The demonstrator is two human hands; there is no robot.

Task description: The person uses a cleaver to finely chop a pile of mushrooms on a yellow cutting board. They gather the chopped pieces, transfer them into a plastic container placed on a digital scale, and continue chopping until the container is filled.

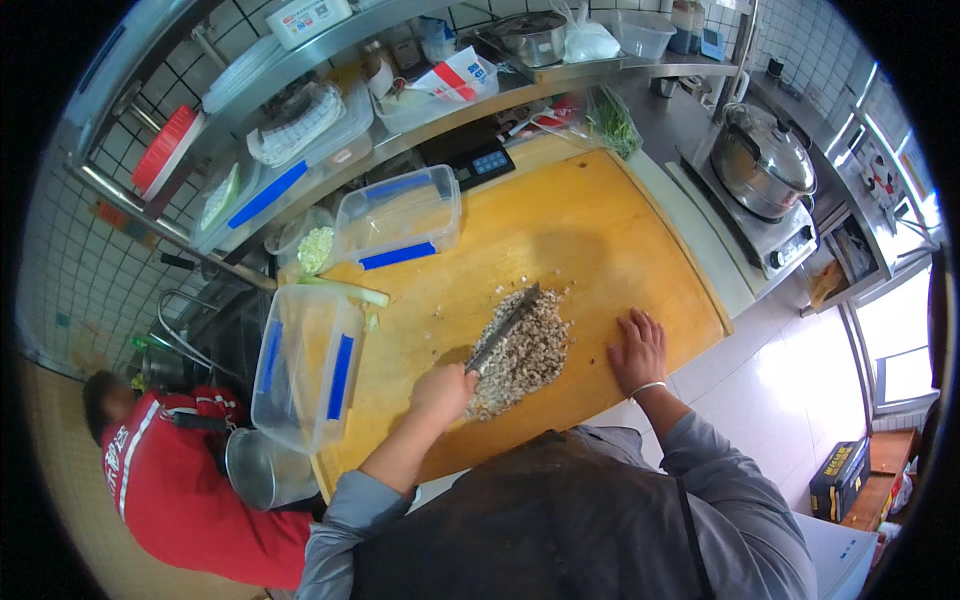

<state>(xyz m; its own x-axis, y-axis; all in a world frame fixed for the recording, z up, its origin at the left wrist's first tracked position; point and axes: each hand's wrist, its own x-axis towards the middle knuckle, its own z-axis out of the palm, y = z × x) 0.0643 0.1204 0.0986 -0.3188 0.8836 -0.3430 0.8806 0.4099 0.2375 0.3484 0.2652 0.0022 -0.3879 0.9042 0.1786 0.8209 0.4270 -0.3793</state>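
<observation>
My left hand (444, 391) is closed around the handle of a kitchen knife (504, 327), whose dark blade lies over a heap of finely chopped, grey-white food (529, 352). That heap is spread on a large yellow cutting board (630, 225), with small crumbs around it. My right hand (641, 352) rests on the board to the right of the heap, fingers slightly apart and holding nothing; a bracelet circles its wrist. Left of the heap, a pale green stalk (356, 291) lies on the board near two clear plastic containers, one lidless (397, 214) and the other (304, 367) at the left edge.
A person in red (195, 495) bends at the left, beside a metal pot (266, 469). Shelves with boxes (300, 127) run behind the board. A digital scale (484, 161) and bagged greens (615, 124) stand at its back. A lidded steel pot (765, 161) sits on a cooker at right.
</observation>
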